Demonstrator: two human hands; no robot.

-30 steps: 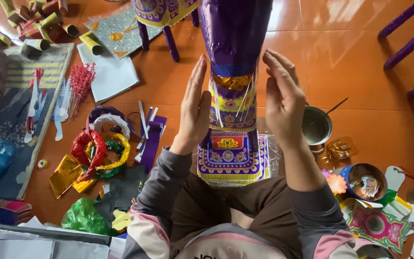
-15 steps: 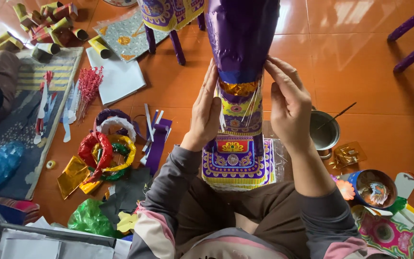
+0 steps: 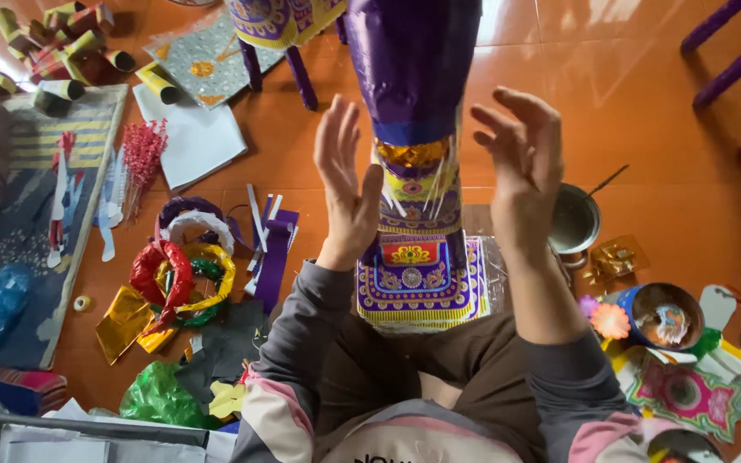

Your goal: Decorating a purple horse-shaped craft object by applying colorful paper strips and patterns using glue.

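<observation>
In front of me stands a tall paper figure (image 3: 413, 171), upright between my two hands and rising straight toward the camera. Its upper part is wrapped in shiny purple foil; lower down comes a gold band, then patterned paper in yellow, purple and red, flaring into a square, fringed base that sits on the floor just ahead of my knees.

My left hand (image 3: 349, 193) is at the figure's left side, palm turned toward it, the heel of the hand touching or nearly touching the patterned middle; its fingers (image 3: 340, 137) are straight and slightly spread, holding nothing. My right hand (image 3: 525, 159) is on the other side, apart from the foil, its fingers (image 3: 508, 116) curled loosely and spread, also empty.

The top of the figure runs out of the picture, so I cannot see how it ends. Whether the left palm truly presses the paper I cannot tell. My lap hides the near edge of the base.

Around me on the orange tiled floor (image 3: 662, 111): a metal bowl (image 3: 575, 221) with a stick in it just right of my right forearm, a blue cup (image 3: 662, 315) beside a paper flower (image 3: 611, 321), loops of coloured foil ribbon (image 3: 183, 283) to the left, purple paper strips (image 3: 272, 253), a white sheet (image 3: 190, 141), rolled gold tubes (image 3: 62, 51) at the far left corner, and purple stool legs (image 3: 276, 64) behind the figure.
</observation>
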